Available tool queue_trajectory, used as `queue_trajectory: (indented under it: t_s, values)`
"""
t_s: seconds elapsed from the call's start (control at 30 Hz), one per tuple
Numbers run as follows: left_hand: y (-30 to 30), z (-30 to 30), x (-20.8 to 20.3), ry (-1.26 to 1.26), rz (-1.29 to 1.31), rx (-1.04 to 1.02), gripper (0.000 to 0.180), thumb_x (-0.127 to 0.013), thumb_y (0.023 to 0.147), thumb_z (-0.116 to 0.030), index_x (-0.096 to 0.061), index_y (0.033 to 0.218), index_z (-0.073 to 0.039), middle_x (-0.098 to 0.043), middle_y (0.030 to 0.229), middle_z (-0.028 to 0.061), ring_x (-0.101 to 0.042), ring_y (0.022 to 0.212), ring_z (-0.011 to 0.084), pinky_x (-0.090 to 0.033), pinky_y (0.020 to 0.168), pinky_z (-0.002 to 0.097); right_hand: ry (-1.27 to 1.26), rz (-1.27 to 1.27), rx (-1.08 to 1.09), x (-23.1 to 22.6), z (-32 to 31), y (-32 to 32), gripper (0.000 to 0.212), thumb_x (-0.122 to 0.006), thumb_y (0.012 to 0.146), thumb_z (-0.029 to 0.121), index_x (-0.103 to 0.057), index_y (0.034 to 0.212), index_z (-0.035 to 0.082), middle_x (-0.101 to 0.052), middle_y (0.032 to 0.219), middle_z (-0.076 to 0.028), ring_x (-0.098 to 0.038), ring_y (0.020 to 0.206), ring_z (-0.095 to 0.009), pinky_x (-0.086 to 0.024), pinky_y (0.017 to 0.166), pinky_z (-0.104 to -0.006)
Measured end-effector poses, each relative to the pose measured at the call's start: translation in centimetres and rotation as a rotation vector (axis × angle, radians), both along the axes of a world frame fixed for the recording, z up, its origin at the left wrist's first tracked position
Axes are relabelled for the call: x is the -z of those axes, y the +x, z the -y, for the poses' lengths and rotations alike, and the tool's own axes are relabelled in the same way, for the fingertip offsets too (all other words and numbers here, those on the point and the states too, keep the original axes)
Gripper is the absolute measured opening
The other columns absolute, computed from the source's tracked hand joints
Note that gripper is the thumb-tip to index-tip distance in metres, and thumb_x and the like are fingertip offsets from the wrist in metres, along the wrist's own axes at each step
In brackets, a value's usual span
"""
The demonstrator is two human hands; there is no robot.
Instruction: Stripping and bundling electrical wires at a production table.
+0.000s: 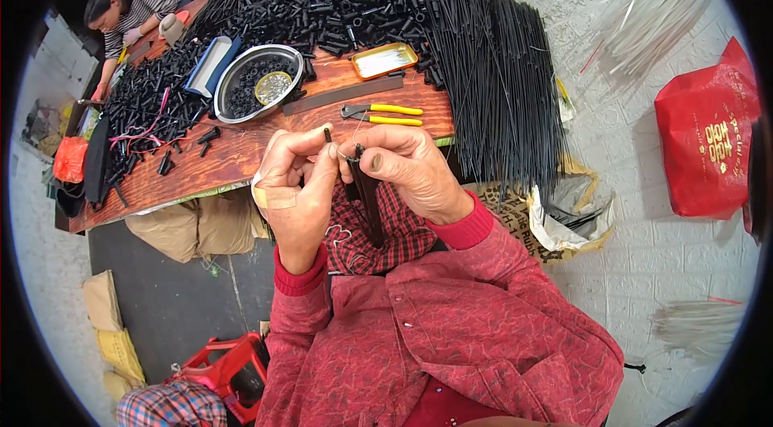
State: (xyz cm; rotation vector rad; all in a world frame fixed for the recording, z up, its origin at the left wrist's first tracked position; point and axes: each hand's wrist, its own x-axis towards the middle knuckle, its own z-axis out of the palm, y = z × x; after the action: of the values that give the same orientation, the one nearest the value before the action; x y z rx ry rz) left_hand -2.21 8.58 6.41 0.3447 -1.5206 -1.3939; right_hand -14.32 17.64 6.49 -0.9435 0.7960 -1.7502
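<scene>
Red jacket [459, 322] faces wooden table [229, 155] and pale floor [644, 274]; left hand [296, 181] and right hand [415, 173] pinch black pieces [328, 135].

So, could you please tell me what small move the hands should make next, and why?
Perhaps ease the left hand slightly toward the right hand to steady the thin strand: the right pinches a small black piece beside that strand, the left holds a short dark piece close by, and the pliers lie unheld on the table.
</scene>
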Motion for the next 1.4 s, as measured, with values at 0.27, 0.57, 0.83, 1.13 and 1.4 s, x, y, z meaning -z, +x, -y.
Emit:
queue_trajectory:
  t_s: [0.27, 0.57, 0.83, 1.13, 1.4]
  values:
    - [0.0, -0.3, 0.6, -0.102, 0.067, -0.164, 0.015, -0.066, 0.081, 0.01, -0.065, 0.092, -0.001, -0.051, 0.083, -0.0027, -0.041, 0.059, -0.0027, -0.027, 0.046, 0.016, -0.07, 0.038, 0.002, 0.5, 0.0, -0.1, 0.023, -0.064, 0.091, 0.011, -0.064, 0.109, -0.003, -0.066, 0.098, -0.007, -0.061, 0.091, -0.012, -0.05, 0.083, -0.0258]
    - [0.4, -0.6, 0.3, -0.245, 0.133, -0.277, 0.019, -0.07, 0.077, 0.01, -0.068, 0.091, -0.003, -0.055, 0.079, -0.0016, -0.037, 0.054, -0.0024, -0.024, 0.045, 0.0166, 0.0, -0.024, 0.036, 0.0, -0.3, -0.2, 0.025, -0.067, 0.089, 0.017, -0.067, 0.106, -0.001, -0.066, 0.097, -0.007, -0.062, 0.089, -0.015, -0.05, 0.083, -0.0298]
    - [0.4, -0.9, -0.1, -0.303, 0.15, -0.331, 0.019, -0.072, 0.076, 0.008, -0.069, 0.091, -0.004, -0.057, 0.076, -0.0008, -0.036, 0.052, -0.0015, -0.024, 0.045, 0.0174, 0.026, -0.051, 0.036, -0.7, -0.5, -0.2, 0.026, -0.067, 0.089, 0.016, -0.067, 0.107, -0.002, -0.066, 0.096, -0.006, -0.062, 0.091, -0.014, -0.05, 0.084, -0.0292]
    - [0.3, -1.1, 0.1, -0.301, 0.131, -0.361, 0.02, -0.072, 0.076, 0.007, -0.069, 0.091, -0.004, -0.057, 0.075, 0.0, -0.037, 0.051, -0.0007, -0.025, 0.044, 0.0177, 0.041, -0.025, 0.028, -0.7, -0.4, -0.2, 0.024, -0.067, 0.089, 0.014, -0.067, 0.107, -0.002, -0.066, 0.099, -0.006, -0.062, 0.093, -0.014, -0.049, 0.085, -0.0281]
    - [0.3, -1.1, -0.1, -0.303, 0.13, -0.364, 0.02, -0.071, 0.076, 0.009, -0.069, 0.091, -0.004, -0.057, 0.073, 0.0007, -0.041, 0.051, -0.0006, -0.026, 0.044, 0.0178, 0.045, -0.056, 0.031, -0.8, -0.3, 0.0, 0.023, -0.067, 0.089, 0.013, -0.068, 0.107, -0.002, -0.066, 0.1, -0.006, -0.061, 0.093, -0.014, -0.05, 0.084, -0.0276]
